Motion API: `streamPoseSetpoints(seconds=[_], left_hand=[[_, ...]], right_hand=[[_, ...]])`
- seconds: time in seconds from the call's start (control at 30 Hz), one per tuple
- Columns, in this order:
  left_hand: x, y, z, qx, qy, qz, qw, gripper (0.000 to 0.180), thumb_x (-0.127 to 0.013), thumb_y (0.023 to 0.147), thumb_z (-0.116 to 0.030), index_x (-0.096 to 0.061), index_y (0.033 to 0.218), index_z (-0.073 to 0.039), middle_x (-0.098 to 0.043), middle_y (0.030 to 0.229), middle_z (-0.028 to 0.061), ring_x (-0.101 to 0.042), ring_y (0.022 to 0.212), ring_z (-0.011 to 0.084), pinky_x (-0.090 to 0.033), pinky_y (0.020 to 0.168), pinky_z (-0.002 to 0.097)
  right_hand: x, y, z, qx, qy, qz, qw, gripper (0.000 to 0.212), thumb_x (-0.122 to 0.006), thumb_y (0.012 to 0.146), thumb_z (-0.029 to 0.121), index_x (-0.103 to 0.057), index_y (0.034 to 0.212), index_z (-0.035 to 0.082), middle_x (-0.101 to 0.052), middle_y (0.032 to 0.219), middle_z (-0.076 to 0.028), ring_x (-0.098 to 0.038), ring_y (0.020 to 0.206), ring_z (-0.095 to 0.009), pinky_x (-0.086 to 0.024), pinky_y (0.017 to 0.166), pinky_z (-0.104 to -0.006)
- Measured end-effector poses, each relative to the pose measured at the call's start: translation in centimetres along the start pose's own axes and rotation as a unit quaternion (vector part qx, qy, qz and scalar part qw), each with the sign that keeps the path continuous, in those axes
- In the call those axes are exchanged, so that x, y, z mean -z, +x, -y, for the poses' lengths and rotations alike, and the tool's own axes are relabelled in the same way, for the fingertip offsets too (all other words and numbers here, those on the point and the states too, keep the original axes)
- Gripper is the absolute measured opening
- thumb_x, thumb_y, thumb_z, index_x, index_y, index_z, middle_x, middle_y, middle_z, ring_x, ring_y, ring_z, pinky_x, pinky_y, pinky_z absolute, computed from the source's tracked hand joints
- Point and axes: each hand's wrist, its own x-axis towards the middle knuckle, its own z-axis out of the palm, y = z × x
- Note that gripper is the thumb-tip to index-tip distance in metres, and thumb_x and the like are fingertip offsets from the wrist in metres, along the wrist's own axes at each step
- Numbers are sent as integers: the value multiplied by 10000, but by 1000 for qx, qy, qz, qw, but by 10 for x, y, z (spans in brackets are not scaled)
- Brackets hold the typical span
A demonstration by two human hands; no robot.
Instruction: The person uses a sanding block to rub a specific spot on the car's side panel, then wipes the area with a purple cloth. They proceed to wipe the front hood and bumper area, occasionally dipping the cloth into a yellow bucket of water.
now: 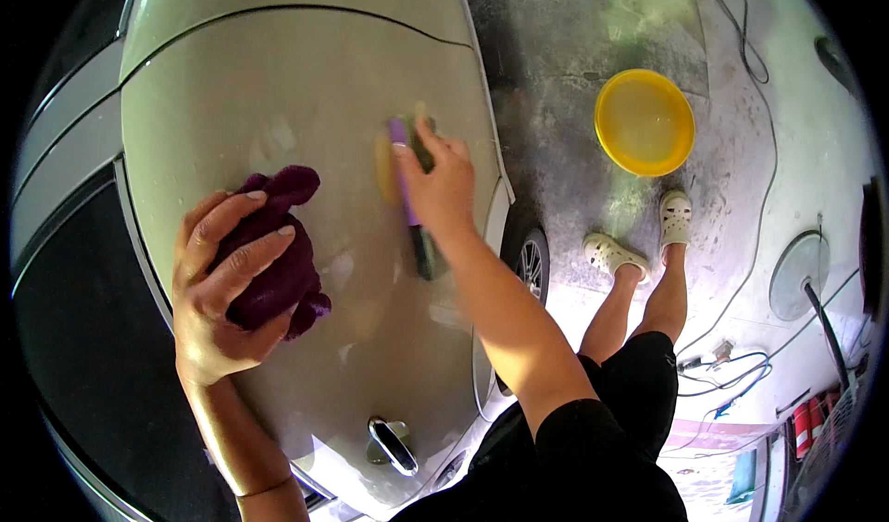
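Observation:
A beige car door (361, 87) fills the middle of the view, with a chrome door handle (393, 444) low on it. My left hand (211, 286) is closed around a bunched dark purple cloth (278, 267) that rests against the door. To its right, my right hand (444, 181) grips a long, narrow tool (424, 251) with a purple strip and dark ends, held close to the panel. Motion blurs the tool, so its exact kind cannot be made out. The panel mirrors it in a yellowish smear.
A yellow basin (648, 172) with cloudy liquid stands on the concrete floor (574, 77), just beyond my clogs (611, 253). Cables (767, 151) run along the floor at the right, near a round stand base (795, 276). A car wheel (532, 264) shows below the door's edge.

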Motion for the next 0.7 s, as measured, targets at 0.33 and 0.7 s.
streamPoseSetpoints(seconds=[0.33,0.7], left_hand=[[-5,-2,3,2,5,-6,1000,702,-778,414,-102,-795,1114,-158,-656,1339,101,-573,1262,413,-497,1056,521],[-6,1,2,3,8,6,1000,722,-774,407,-88,-801,1122,-182,-655,1346,89,-571,1267,407,-502,1051,522]], right_hand=[[22,-61,-26,2,-22,51,998,528,-720,959,356,-644,1410,94,-605,1115,-220,-594,1039,-375,-490,930,-440],[15,-21,-42,82,8,56,995,511,-723,959,331,-644,1418,120,-590,1168,-207,-579,1093,-376,-479,963,-452]])
